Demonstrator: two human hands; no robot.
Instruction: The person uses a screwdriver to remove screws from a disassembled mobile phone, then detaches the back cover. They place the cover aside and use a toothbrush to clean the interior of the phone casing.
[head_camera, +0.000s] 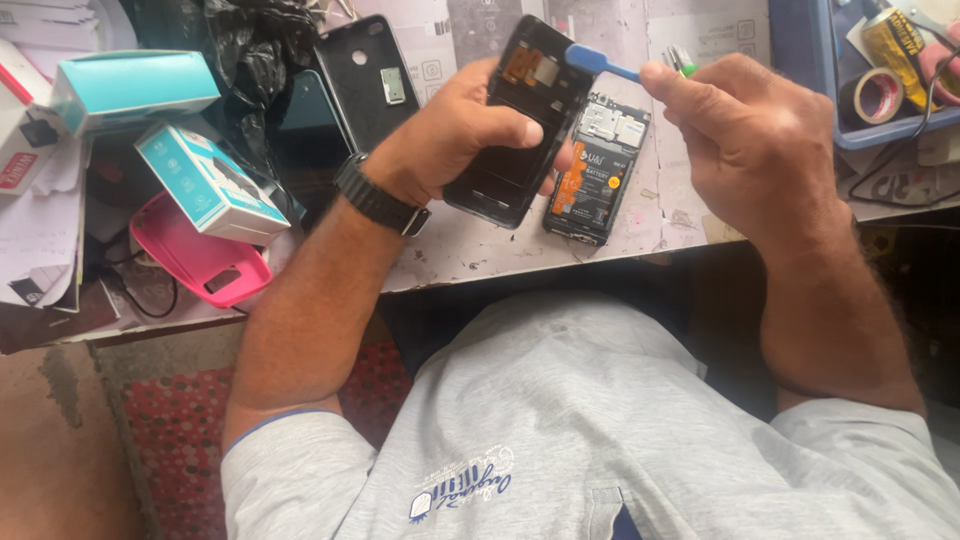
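Note:
My left hand (455, 130) grips a black phone frame (520, 120), held tilted above the worn workbench (470, 255). My right hand (745, 135) pinches a blue brush-like tool (598, 62) whose tip touches the frame's upper end near a small copper part. An opened phone (598, 170) with an orange battery and bare circuit board lies on the bench just under and right of the frame. A black wristwatch (375, 195) sits on my left wrist.
A black back cover (368, 85) lies at the bench's far middle. A pink phone case (200, 255), teal-and-white boxes (205, 180) and papers crowd the left. A blue tray (800, 60) at the right holds a tape roll (878, 97) and cables.

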